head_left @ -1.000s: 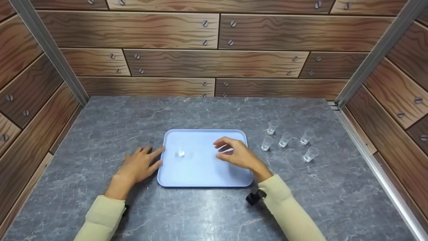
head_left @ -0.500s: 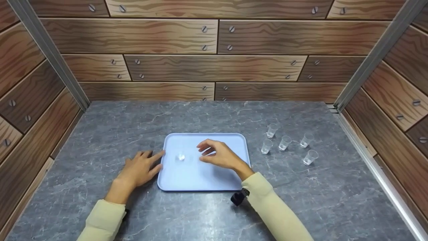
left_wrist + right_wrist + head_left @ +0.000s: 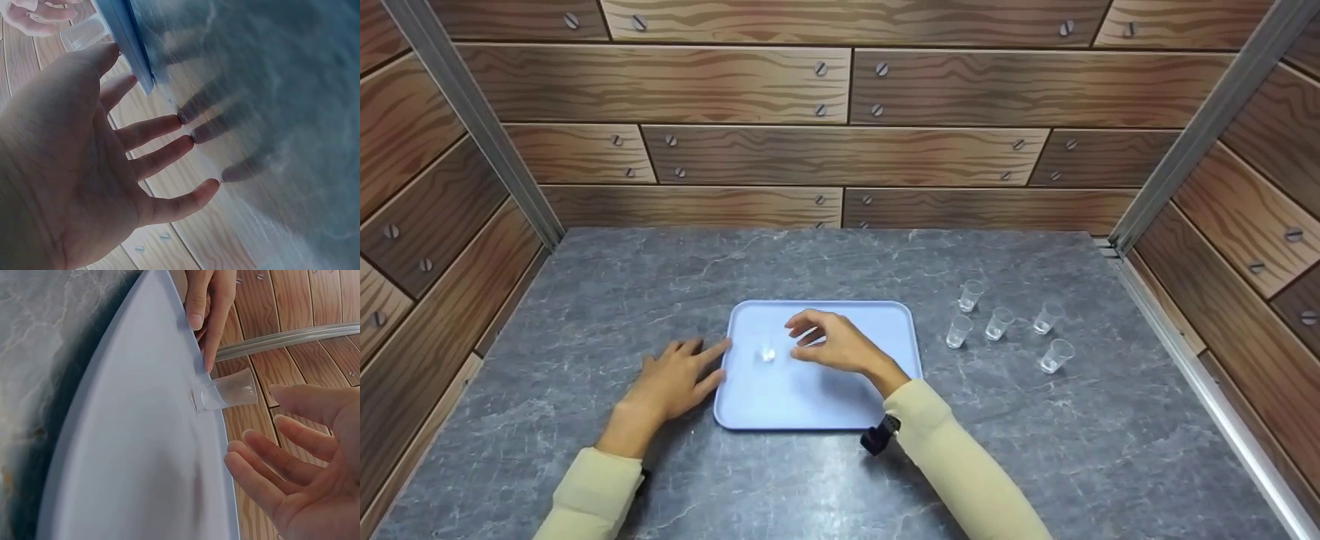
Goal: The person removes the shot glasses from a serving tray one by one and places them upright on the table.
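A small clear shot glass (image 3: 766, 352) stands upright on the left half of the pale blue tray (image 3: 810, 405). My right hand (image 3: 840, 343) hovers over the tray just right of that glass, thumb and fingers apart and slightly bent, holding nothing. In the right wrist view the shot glass (image 3: 228, 391) appears beyond the spread fingers (image 3: 256, 481). My left hand (image 3: 671, 379) rests at the tray's left edge, thumb and index finger touching the rim. The left wrist view shows its other fingertips (image 3: 188, 140) on the table.
Several more clear shot glasses stand on the grey marbled table (image 3: 780, 480) right of the tray, the nearest being one glass (image 3: 958, 331) by its right rim. Wood-patterned walls (image 3: 840, 154) and metal posts (image 3: 1185, 135) enclose the table.
My right hand has moved left across the tray toward the shot glass, slowing in the last half second. The left hand stays at the tray's edge. The camera view has tilted slightly.
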`<state>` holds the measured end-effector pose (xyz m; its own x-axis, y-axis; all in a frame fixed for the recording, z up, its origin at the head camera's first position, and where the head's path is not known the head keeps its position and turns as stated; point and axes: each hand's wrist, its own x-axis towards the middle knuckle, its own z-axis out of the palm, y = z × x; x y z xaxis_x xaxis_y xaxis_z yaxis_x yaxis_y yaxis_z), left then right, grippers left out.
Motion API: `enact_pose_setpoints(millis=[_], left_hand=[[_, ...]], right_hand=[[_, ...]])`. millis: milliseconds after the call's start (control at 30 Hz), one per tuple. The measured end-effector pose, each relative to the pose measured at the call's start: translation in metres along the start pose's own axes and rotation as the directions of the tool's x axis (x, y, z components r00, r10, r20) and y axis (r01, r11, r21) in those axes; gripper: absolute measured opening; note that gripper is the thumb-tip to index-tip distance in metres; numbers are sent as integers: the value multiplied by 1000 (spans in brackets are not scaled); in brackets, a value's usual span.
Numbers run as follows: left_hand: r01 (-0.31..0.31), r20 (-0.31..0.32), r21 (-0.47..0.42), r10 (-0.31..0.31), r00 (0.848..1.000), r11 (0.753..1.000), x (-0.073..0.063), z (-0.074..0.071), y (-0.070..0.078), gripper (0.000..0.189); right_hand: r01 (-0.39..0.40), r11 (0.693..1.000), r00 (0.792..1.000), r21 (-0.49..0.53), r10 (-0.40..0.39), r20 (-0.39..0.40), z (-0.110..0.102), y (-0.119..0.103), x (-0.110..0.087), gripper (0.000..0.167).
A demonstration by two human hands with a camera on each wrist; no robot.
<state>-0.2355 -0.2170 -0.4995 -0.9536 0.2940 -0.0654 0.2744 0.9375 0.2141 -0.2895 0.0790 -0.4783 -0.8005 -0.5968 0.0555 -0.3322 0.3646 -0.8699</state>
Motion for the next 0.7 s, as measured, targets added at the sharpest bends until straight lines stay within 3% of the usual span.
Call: enact_pose_setpoints(millis=[300,700], left_hand=[[8,9,8,-8,1000,1000,2,1,0,53],[5,10,28,-5,1000,1000,1,0,0,53]], right_hand=[[-14,1000,1000,-10,14,4,9,-3,10,44],[-92,995,996,-30,91,-12,22,-4,24,48]])
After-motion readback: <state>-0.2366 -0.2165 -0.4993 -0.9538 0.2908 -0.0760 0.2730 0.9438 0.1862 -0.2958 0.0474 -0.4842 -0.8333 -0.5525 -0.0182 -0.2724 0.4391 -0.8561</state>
